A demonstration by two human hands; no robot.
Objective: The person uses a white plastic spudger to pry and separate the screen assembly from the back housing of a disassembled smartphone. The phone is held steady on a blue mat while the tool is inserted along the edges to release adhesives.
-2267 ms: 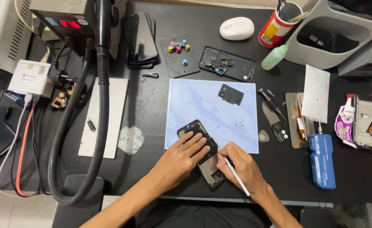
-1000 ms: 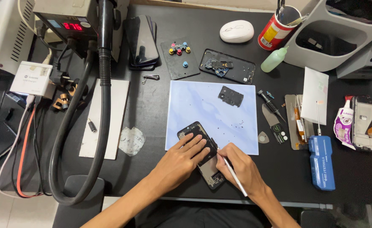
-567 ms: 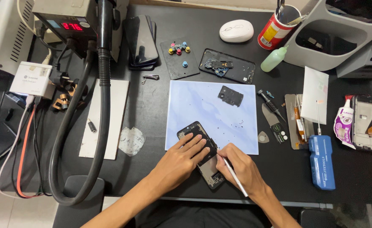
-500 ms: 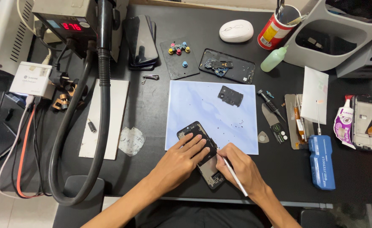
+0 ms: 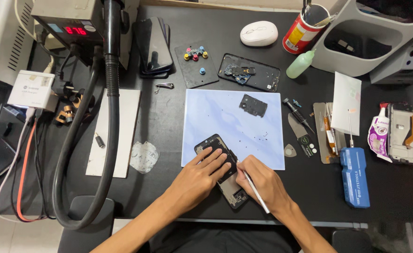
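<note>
At the desk's near edge, the left hand (image 5: 201, 174) lies flat, fingers spread, pressing an opened phone (image 5: 223, 168) that straddles the lower edge of a pale blue mat (image 5: 225, 122). The right hand (image 5: 262, 182) grips a thin silver tool (image 5: 253, 189), its tip seemingly at the phone's middle, though fingers hide the contact. Farther up the mat sits a small black part (image 5: 253, 105). Beyond, a phone frame (image 5: 249, 77), a white mouse (image 5: 259, 33) and a heat station (image 5: 73, 23) line the back.
</note>
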